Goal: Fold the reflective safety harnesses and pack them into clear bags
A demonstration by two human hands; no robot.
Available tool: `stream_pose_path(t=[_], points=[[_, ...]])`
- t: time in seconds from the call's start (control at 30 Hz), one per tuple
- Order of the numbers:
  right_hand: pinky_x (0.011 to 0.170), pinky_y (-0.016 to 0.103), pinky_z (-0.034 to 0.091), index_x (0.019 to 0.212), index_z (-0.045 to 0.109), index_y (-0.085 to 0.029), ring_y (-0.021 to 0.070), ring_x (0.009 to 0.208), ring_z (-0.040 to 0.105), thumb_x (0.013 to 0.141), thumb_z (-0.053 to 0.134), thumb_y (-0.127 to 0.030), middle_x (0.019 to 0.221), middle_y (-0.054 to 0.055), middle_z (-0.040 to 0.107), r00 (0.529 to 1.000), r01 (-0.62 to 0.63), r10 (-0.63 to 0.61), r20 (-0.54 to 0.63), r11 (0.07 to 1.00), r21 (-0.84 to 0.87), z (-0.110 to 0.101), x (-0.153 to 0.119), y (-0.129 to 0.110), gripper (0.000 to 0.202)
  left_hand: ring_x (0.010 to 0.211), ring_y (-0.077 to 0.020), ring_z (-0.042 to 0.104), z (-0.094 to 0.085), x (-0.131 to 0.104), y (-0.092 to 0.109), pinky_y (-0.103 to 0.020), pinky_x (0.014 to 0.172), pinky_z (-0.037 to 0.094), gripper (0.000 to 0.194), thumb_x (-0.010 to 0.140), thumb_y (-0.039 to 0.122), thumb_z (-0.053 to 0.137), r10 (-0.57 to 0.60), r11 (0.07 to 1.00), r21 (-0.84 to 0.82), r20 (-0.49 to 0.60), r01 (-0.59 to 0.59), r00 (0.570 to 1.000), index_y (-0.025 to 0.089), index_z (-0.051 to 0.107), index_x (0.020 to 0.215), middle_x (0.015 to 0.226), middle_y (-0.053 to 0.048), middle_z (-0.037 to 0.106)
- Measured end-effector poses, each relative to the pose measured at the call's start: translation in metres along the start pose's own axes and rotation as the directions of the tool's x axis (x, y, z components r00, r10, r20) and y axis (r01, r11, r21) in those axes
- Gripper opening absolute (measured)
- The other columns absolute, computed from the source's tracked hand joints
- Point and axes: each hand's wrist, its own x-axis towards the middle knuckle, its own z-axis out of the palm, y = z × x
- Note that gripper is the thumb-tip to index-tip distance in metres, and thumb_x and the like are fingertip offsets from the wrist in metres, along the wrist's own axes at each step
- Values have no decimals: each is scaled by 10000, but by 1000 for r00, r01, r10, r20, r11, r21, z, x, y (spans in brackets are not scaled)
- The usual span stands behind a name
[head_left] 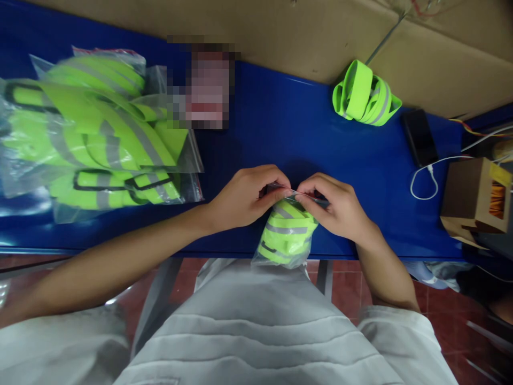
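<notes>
A clear zip bag [285, 235] with a folded neon-yellow reflective strap inside hangs at the front edge of the blue table. Grey stripes and part of a black buckle show through the plastic. My left hand [252, 195] pinches the bag's top edge between thumb and forefinger. Close beside it, my right hand [334, 203] pinches the same edge, the two thumbs nearly meeting. The bag's lower end hangs over the table edge, near my shirt.
Bagged neon straps [108, 139] are piled at the left. A loose coiled strap [365, 96] lies at the back right, near a black phone [419, 137], a white cable [425, 197] and an open cardboard box [467, 195]. A cardboard wall [304, 37] borders the back.
</notes>
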Motion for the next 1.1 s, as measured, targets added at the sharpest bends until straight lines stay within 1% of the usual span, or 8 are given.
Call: stream_pose_path(t=[0.1, 0.23, 0.37, 0.5, 0.67, 0.77, 0.93, 1.1], points=[[734, 299, 486, 1014, 654, -206, 151, 795, 631, 1022, 617, -238, 898, 29, 684, 1000, 4, -4, 12, 1000, -5, 1, 0, 2, 49, 710, -106, 623, 0, 1, 0, -224, 638, 448, 210, 1003, 367, 666, -24, 1000, -15, -19, 24, 1000, 177, 717, 929, 849, -1, 718], [735, 295, 483, 1028, 655, -202, 149, 809, 641, 1030, 612, -239, 909, 28, 688, 1000, 7, -7, 10, 1000, -16, 1, 0, 2, 57, 707, -100, 626, 0, 1, -1, -213, 631, 442, 200, 996, 354, 680, -36, 999, -17, -36, 36, 999, 171, 722, 928, 841, 5, 722], [719, 301, 482, 1009, 646, -210, 154, 785, 642, 1028, 610, -251, 886, 25, 692, 1000, 24, -23, 7, 999, -49, 1, -1, 2, 59, 701, -102, 625, -1, 0, 1, -221, 647, 441, 193, 1005, 337, 663, 0, 1000, 14, -25, 0, 1000, 168, 700, 918, 834, 8, 711], [718, 312, 478, 988, 631, -212, 157, 754, 631, 1009, 633, -257, 855, 21, 687, 998, 61, -60, 15, 993, -104, 1, -2, 1, 50, 719, -116, 630, -2, -1, 2, -238, 672, 443, 184, 1024, 314, 616, 41, 997, 65, 21, -42, 999, 164, 680, 939, 856, -7, 707], [712, 313, 479, 983, 632, -214, 165, 770, 633, 1026, 604, -258, 863, 28, 679, 1000, 17, -16, 8, 997, -80, 2, -1, 1, 68, 739, -118, 640, 0, 1, 0, -235, 682, 466, 193, 1007, 345, 635, -22, 1000, -19, 0, 22, 1000, 175, 688, 932, 873, -9, 713], [728, 317, 489, 999, 644, -212, 171, 790, 646, 1039, 586, -262, 883, 36, 689, 1000, 8, -9, -13, 997, -72, 2, 0, 0, 86, 781, -127, 657, 1, 1, -1, -235, 686, 483, 212, 989, 382, 661, -12, 998, -68, 2, 12, 1000, 176, 710, 992, 933, -24, 725], [768, 323, 496, 1014, 663, -209, 174, 815, 662, 1049, 586, -275, 898, 41, 716, 1000, 26, -28, -13, 992, -121, 4, 0, 0, 107, 746, -108, 638, 1, 1, -1, -221, 671, 466, 164, 1012, 300, 629, 24, 999, -39, 8, -23, 1000, 172, 716, 959, 887, -9, 714], [750, 317, 496, 994, 676, -216, 166, 782, 666, 1024, 646, -335, 870, 30, 729, 998, 46, -50, -27, 991, -122, 6, 0, 1, 126, 734, -115, 637, 1, 0, -1, -231, 662, 457, 165, 1017, 293, 615, 37, 999, -7, 19, -37, 999, 173, 704, 946, 866, -9, 710]])
